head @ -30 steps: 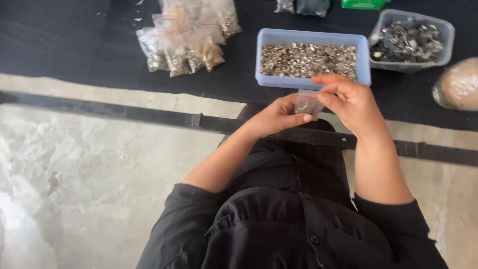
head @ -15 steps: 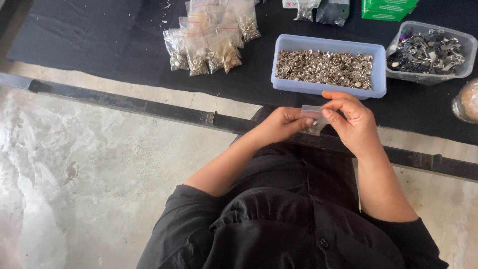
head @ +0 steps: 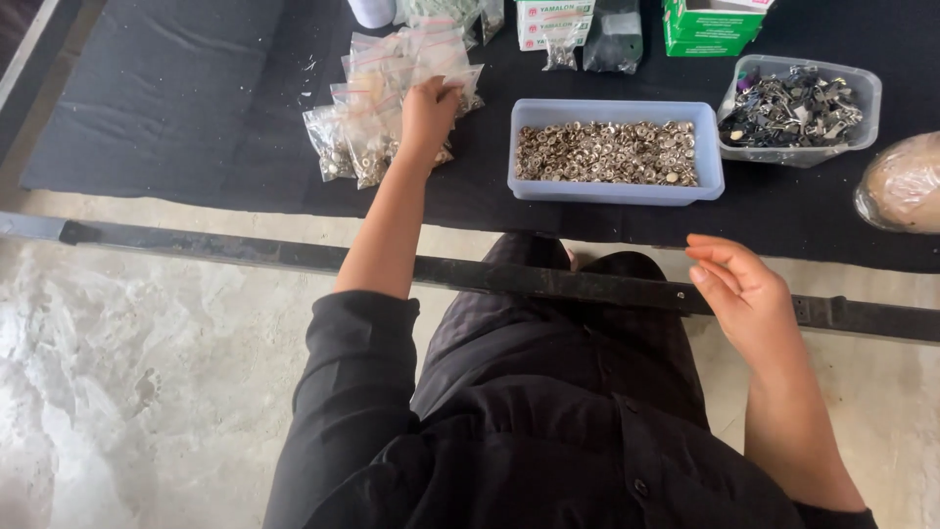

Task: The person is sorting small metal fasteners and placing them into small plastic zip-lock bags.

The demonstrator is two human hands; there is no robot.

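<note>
left hand [head: 428,118] pressed on pile of filled bags [head: 377,108], far left; right hand [head: 744,294] open, empty. many bags done; blue tray [head: 615,188] holds plenty more fasteners.

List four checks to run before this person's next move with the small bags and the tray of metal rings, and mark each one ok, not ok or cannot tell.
1. Left hand rests on the pile of small clear bags: ok.
2. Right hand is empty, fingers loosely open, above the lap: ok.
3. Blue tray of small metal rings sits open on the black mat, within view between the hands: ok.
4. Left hand has let go of a bag: cannot tell, the fingers hide it.
5. Clear tub of dark metal parts stands apart from the blue tray: ok.
</note>
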